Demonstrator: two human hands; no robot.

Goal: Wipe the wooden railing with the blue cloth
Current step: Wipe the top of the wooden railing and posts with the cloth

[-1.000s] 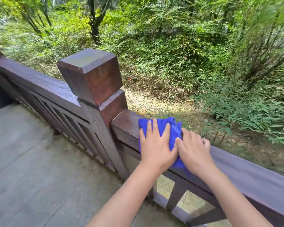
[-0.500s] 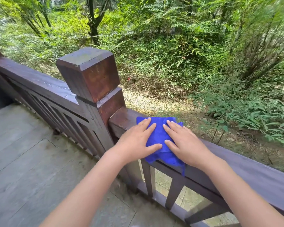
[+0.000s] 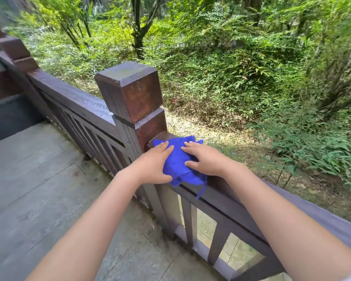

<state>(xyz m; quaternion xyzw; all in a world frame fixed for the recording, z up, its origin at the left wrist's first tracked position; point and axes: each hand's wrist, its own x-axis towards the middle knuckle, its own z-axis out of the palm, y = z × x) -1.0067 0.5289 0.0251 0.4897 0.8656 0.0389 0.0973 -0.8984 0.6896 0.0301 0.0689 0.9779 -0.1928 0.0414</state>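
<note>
lying crumpled on the wooden railing (image 3: 241,196) top, right beside the square post (image 3: 130,90), the blue cloth (image 3: 177,161) is pinned flat by both hands, left hand (image 3: 153,164) & right hand (image 3: 206,158) w/ fingers spread, palms down, not gripping, one corner dangling over the near edge.

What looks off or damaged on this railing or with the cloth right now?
Nothing serious. The blue cloth lies bunched on the top rail beside the post, flat under the left hand and right hand, one corner dangling over the near edge. The post's brown finish looks blotchy and worn.
</note>
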